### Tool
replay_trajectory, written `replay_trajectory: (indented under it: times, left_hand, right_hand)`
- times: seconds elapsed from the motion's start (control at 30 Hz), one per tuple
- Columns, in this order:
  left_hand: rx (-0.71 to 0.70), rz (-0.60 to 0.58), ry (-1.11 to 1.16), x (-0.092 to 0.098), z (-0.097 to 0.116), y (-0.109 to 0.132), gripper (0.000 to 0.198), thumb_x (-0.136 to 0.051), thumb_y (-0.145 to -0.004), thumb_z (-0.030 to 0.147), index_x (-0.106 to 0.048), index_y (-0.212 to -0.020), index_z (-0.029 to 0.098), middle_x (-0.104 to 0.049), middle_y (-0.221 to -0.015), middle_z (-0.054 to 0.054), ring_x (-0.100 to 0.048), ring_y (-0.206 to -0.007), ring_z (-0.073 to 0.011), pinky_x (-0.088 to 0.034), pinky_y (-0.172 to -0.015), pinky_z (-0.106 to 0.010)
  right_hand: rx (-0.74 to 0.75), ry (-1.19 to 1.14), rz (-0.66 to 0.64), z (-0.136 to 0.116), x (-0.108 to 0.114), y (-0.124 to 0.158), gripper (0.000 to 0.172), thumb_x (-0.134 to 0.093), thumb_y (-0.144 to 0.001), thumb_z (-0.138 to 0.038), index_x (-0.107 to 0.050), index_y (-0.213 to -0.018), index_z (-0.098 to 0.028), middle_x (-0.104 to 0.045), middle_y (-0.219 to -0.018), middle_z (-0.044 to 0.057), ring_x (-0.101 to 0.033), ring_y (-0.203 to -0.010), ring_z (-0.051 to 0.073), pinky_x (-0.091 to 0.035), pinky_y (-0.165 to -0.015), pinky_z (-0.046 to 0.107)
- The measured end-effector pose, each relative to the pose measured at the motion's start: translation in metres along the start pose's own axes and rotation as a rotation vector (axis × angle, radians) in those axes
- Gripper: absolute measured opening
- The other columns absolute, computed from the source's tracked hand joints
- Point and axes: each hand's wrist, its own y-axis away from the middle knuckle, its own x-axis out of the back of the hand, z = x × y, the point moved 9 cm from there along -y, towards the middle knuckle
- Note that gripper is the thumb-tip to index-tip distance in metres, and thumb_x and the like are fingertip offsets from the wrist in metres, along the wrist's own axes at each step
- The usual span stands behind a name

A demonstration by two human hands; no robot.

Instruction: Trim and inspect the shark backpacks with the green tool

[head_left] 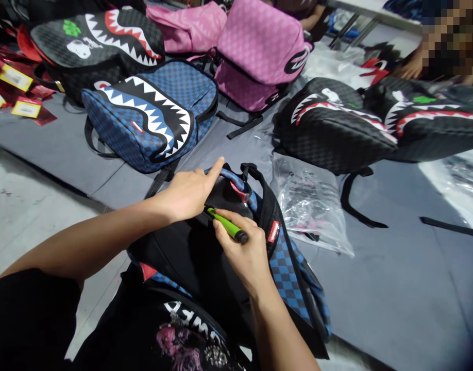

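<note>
A blue-and-black checkered backpack [288, 268] leans close to my body, its black back panel and straps facing me. My left hand [192, 193] is at the top of its back panel, one finger stretched out and the others curled down at the fabric, partly hidden. In my right hand [246, 247] is a green pen-shaped tool with a black end [229, 225], its kind unclear. The tool's far tip sits beside my left hand, close to the black panel. A red label [274, 231] shows on the shoulder strap.
Beyond lie a blue shark-mouth backpack [151, 116], pink backpacks [259, 44] and black shark-mouth backpacks [333, 129] on the grey table [394, 278]. A clear plastic bag [309, 198] is to the right. Red tags [26, 105] are at left. Other people's hands [410, 67] show at the back.
</note>
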Motion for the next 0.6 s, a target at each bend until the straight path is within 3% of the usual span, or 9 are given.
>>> replay_trajectory:
  times: [0.3, 0.53, 0.6]
  left_hand:
    - [0.012, -0.004, -0.03, 0.0018, -0.0022, 0.0025, 0.089, -0.053, -0.087, 0.022, 0.001, -0.158, 0.015, -0.063, -0.118, -0.015, -0.068, -0.1, -0.0257, -0.049, -0.076, -0.029]
    - [0.024, -0.034, -0.082, -0.001, -0.0052, -0.0025, 0.085, -0.047, -0.091, 0.033, 0.002, -0.158, 0.013, -0.063, -0.124, -0.019, -0.068, -0.104, -0.032, -0.052, -0.075, -0.036]
    - [0.026, -0.041, -0.078, -0.001, -0.0053, -0.0042, 0.084, -0.045, -0.092, 0.033, 0.003, -0.158, 0.012, -0.061, -0.128, -0.021, -0.068, -0.106, -0.0338, -0.053, -0.077, -0.038]
  right_hand:
    - [-0.022, -0.031, 0.012, -0.0014, 0.0016, -0.0016, 0.019, -0.064, -0.085, -0.027, -0.075, -0.101, -0.026, -0.078, -0.101, 0.003, -0.072, -0.091, 0.022, -0.052, -0.092, 0.04]
    - [-0.024, -0.032, 0.037, 0.0025, -0.0027, -0.0033, 0.017, -0.066, -0.084, -0.025, -0.076, -0.097, -0.025, -0.079, -0.094, 0.0, -0.073, -0.084, 0.019, -0.053, -0.088, 0.031]
    - [-0.058, -0.094, -0.012, 0.0028, -0.0054, -0.0058, 0.015, -0.066, -0.085, -0.027, -0.076, -0.095, -0.024, -0.078, -0.087, 0.0, -0.073, -0.079, 0.018, -0.054, -0.083, 0.029]
